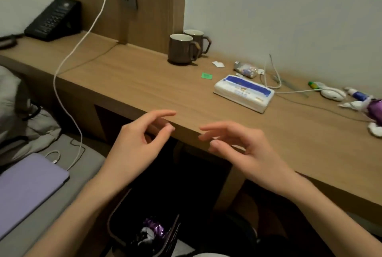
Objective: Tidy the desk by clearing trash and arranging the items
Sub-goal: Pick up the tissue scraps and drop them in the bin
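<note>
The loose trash lies ahead of your right grip (244,149): a green scrap (207,75) and, further off, a white scrap (218,64), both flat on the tabletop (134,79) between the mugs (182,50) and the tissue pack (244,92); both of your grips are empty, fingers loosely curled, the left grip (132,145) facing the right over the near edge; the bin (113,223) stands directly below them, with wrappers in it. The step in hand looks like collecting the scraps; reach forward with the right grip and pinch the green one by an edge, since flat paper will likely slide if pressed; take the white one on the same reach; bring both back over the bin before you let go; the cable (275,79) beyond the pack can wait.
</note>
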{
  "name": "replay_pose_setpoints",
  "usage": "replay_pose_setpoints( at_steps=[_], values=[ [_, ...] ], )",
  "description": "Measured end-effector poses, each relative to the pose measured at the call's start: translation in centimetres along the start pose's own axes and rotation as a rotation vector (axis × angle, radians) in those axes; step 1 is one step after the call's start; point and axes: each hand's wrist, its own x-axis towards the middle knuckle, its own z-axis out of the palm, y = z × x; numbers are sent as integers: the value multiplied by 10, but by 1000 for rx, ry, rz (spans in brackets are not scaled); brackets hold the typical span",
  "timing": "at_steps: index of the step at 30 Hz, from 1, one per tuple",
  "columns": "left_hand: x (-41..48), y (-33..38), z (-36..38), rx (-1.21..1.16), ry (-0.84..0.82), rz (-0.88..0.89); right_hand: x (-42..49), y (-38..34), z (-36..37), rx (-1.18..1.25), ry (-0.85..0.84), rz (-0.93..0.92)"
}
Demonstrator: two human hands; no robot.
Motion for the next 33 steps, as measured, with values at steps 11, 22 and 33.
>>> replay_pose_setpoints(
  at_steps=[11,22,33],
  values=[
    [144,6,58,122,-51,-26,63,73,-95,-607,183,123],
    [226,-47,123,382,-98,-29,79,117,-99,-884,-33,193],
    [247,-57,131,401,-19,-90,91,96,-132,-936,-1,226]
  ],
)
